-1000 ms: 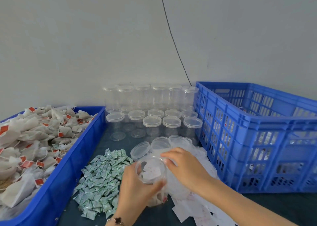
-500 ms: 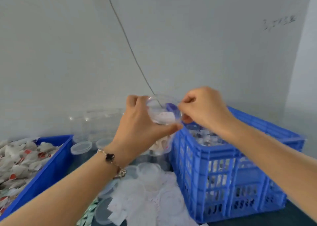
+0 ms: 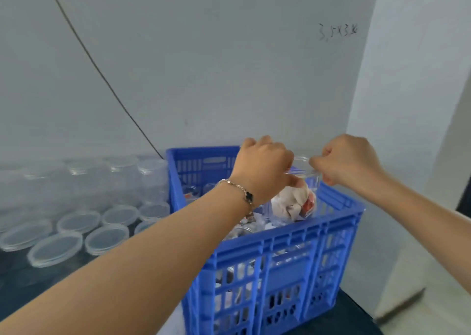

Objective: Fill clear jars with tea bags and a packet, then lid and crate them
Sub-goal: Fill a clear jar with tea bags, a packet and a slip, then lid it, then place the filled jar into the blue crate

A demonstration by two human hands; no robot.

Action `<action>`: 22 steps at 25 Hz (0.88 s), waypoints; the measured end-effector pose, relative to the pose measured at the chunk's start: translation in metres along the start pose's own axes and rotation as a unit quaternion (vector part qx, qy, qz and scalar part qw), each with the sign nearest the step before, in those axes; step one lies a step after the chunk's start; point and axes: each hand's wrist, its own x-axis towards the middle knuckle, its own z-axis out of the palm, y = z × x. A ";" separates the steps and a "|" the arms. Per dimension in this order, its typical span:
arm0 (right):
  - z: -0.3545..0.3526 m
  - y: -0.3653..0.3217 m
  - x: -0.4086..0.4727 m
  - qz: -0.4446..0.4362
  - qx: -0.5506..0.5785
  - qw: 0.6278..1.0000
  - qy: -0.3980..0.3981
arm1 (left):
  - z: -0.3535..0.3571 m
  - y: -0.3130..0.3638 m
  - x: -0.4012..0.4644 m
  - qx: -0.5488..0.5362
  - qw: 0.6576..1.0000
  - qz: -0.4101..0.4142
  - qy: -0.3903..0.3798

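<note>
Blue crate (image 3: 265, 266) at desk corner, slatted walls stiff, filled jars already inside. Desk (image 3: 23, 289) dark, carries loose clear lids (image 3: 107, 235) and empty jars (image 3: 153, 179) at left, well apart from hands.

Filled jar (image 3: 297, 198) held above crate opening, tea bags visible through wall. Likely light; thin clear plastic, smooth, may slip or flex if squeezed. Best hold: around upper wall under lid.

Left hand (image 3: 265, 169) wraps jar near top. Right hand (image 3: 349, 161) clenched, fingertips pinching lid (image 3: 302, 168) rim; lid probably being seated or twisted.

Small packing workroom; bare wall, blue crate (image 3: 267, 266), rows of clear jars (image 3: 107, 179).
</note>
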 end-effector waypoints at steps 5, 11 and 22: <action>0.020 0.037 0.017 0.045 0.008 0.999 -0.016 | 0.029 0.008 0.042 0.070 0.994 0.047 -0.064; 0.042 0.001 0.069 0.053 0.039 0.998 -0.012 | 0.017 -0.040 0.075 0.184 0.980 0.062 -0.047; 0.192 -0.154 0.156 -0.012 0.081 0.986 -0.144 | 0.057 -0.210 0.048 0.310 0.930 -0.106 -0.168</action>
